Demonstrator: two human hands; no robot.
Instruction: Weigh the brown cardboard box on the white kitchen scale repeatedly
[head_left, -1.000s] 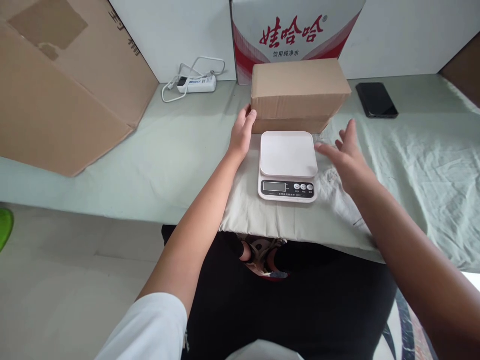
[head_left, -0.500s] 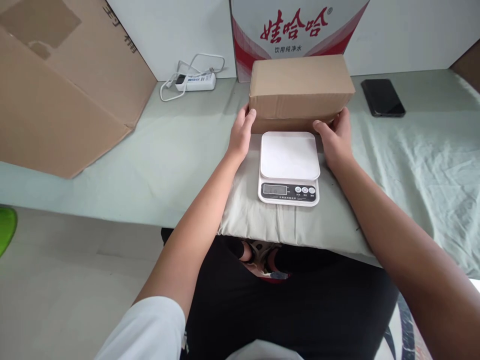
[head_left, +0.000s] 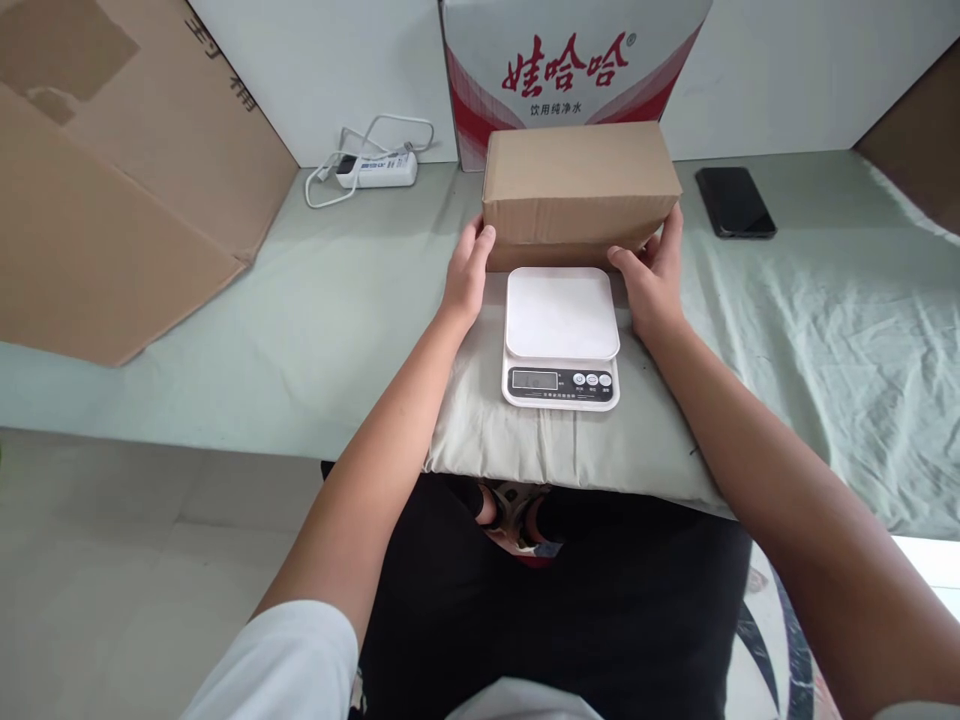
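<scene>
Just above the middle of the frame, my two hands grasp a brown cardboard box (head_left: 583, 190) between them, one at each end. My left hand (head_left: 466, 272) lies flat against the left end, its thumb at the front corner and its other fingers partly hidden; my right hand (head_left: 651, 282) cups the lower right corner, its thumb on the front face and its fingers up along the right end. How hard I squeeze, I cannot tell, nor whether the underside rests fully on the pale green cloth (head_left: 352, 330). Directly below the box in the picture, between my wrists, sits a white kitchen scale (head_left: 561, 315) with a bare top plate; its small display (head_left: 535, 380) shows faint marks too dim to read, with three round buttons to the right. Behind the box, at the top centre, stands a white and red printed carton (head_left: 562, 60) with red characters. Right of the box, toward the upper right, a black phone (head_left: 736, 202) lies on the cloth. At the upper left of centre, a white cable (head_left: 319, 197) loops over a white device (head_left: 381, 170) by the wall (head_left: 772, 80), and a large brown carton (head_left: 142, 210) fills the upper left. Along the bottom are my black trousers (head_left: 555, 610) and, lower left, my white sleeve (head_left: 277, 665).
</scene>
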